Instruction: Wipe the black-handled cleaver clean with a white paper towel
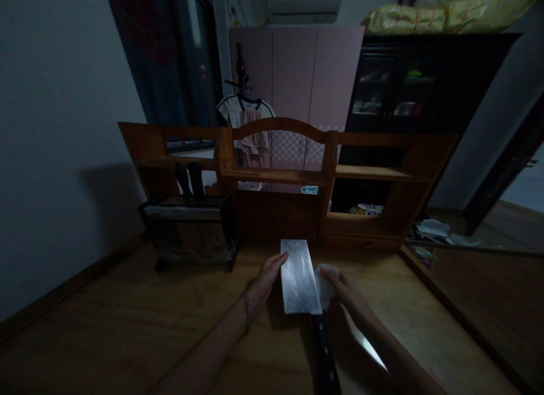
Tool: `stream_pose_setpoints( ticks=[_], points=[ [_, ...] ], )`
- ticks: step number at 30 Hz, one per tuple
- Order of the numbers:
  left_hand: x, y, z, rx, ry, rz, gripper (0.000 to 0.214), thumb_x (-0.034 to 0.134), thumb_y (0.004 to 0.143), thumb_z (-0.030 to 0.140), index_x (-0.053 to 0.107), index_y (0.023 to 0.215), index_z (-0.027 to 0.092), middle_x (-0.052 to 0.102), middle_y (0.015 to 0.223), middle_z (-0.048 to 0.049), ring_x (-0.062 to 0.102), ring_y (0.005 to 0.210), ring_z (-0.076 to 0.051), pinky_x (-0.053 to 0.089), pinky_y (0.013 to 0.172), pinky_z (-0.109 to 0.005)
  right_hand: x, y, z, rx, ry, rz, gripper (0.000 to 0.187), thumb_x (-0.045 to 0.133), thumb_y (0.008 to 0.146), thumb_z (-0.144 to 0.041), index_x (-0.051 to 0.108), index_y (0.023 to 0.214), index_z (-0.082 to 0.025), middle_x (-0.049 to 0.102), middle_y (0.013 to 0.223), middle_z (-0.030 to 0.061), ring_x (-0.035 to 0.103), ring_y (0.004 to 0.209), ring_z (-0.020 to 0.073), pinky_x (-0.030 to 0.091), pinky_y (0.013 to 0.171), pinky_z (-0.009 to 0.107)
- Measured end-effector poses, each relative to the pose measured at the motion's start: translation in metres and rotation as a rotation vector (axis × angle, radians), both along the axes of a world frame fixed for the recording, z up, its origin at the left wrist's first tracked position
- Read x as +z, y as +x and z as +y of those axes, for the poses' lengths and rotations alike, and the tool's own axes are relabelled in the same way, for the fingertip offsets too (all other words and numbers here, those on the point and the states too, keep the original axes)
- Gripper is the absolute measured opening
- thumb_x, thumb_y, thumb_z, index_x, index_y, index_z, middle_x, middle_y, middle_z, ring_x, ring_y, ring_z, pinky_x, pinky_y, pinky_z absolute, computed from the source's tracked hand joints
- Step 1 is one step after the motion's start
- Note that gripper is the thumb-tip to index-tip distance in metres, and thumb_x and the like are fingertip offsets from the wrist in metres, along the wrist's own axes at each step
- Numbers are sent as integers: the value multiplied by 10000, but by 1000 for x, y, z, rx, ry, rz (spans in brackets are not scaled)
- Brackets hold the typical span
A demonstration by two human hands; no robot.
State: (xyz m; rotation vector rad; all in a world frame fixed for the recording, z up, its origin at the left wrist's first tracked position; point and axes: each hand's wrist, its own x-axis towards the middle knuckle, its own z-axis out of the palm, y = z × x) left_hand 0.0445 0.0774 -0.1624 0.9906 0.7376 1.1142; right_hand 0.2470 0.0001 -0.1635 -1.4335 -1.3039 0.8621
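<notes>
A cleaver (300,279) with a broad steel blade and a black riveted handle is held over the wooden desk, its handle pointing toward me. My left hand (267,279) grips the blade's left edge near the far end, thumb on the flat face. My right hand (342,287) pinches a white cloth or tissue (326,284) close to the blade's right edge; whether it touches the steel I cannot tell. Beneath my right forearm a bright strip, perhaps another blade (368,349), lies on the desk, mostly hidden.
At the left stands a knife block (191,230) with two black-handled knives in it. A wooden shelf hutch (276,177) runs along the back of the desk (127,321). Beyond are a pink wardrobe (293,72), hanging clothes (253,123) and a dark cabinet (459,83).
</notes>
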Motion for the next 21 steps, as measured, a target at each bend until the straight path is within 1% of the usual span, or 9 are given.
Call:
stream_pose_setpoints(
  ticks=[2,5,8,11,12,14,16,19,21],
  points=[
    [-3,2,0,-20,3,-15,366,786,710,429,738,899,119,734,917,-69,646,854,-198,447,775,-244,10,9,0,-140,38,-31,563,432,882,-619,685,823,-121,685,714,98,642,627,237,502,540,319],
    [-9,7,-2,-67,-18,-30,382,770,719,438,729,923,118,732,944,-79,648,889,-208,450,799,-253,24,7,-3,-223,255,-187,531,351,950,-544,648,1135,-145,702,1033,129,652,945,297,509,819,406],
    [-14,13,-6,-143,-85,-22,455,689,760,535,719,935,117,731,912,-86,660,802,-212,473,753,-287,28,-10,-9,10,382,-399,519,338,979,-461,378,1455,-260,479,1448,84,447,1318,281,320,1101,463],
    [-14,15,-10,-246,-194,-65,608,537,804,678,705,963,116,728,873,-92,658,723,-217,482,695,-311,22,-23,-17,349,282,-547,651,450,945,-472,171,1518,-342,229,1586,16,182,1461,255,62,1188,513],
    [-13,15,-11,-268,-218,-96,625,520,808,692,699,983,119,727,874,-88,658,731,-217,481,701,-310,20,-26,-18,424,215,-545,714,498,921,-488,133,1520,-356,173,1600,6,110,1475,258,27,1185,527],
    [-12,13,-14,-282,-201,-139,555,600,801,622,689,1034,126,725,898,-77,657,769,-208,473,730,-292,17,-29,-20,474,131,-427,779,542,896,-506,96,1520,-367,86,1614,-3,29,1481,258,51,1183,531],
    [-12,11,-16,-262,-128,-120,458,722,762,467,681,1074,133,724,935,-71,654,800,-201,463,746,-271,17,-29,-17,386,162,-208,731,519,912,-497,126,1516,-375,77,1618,-5,60,1481,239,110,1185,498],
    [-16,10,-16,-230,-58,-78,410,787,709,321,690,1058,129,719,969,-80,652,831,-203,454,757,-262,19,-24,-9,40,265,135,647,502,926,-475,215,1494,-359,218,1591,18,215,1452,200,172,1183,428],
    [-18,11,-15,-234,-56,-85,389,787,709,323,699,1028,119,716,970,-89,651,828,-204,454,755,-266,20,-17,-3,-167,210,328,614,547,892,-494,338,1441,-313,344,1534,52,312,1411,211,237,1161,400]
  ],
)
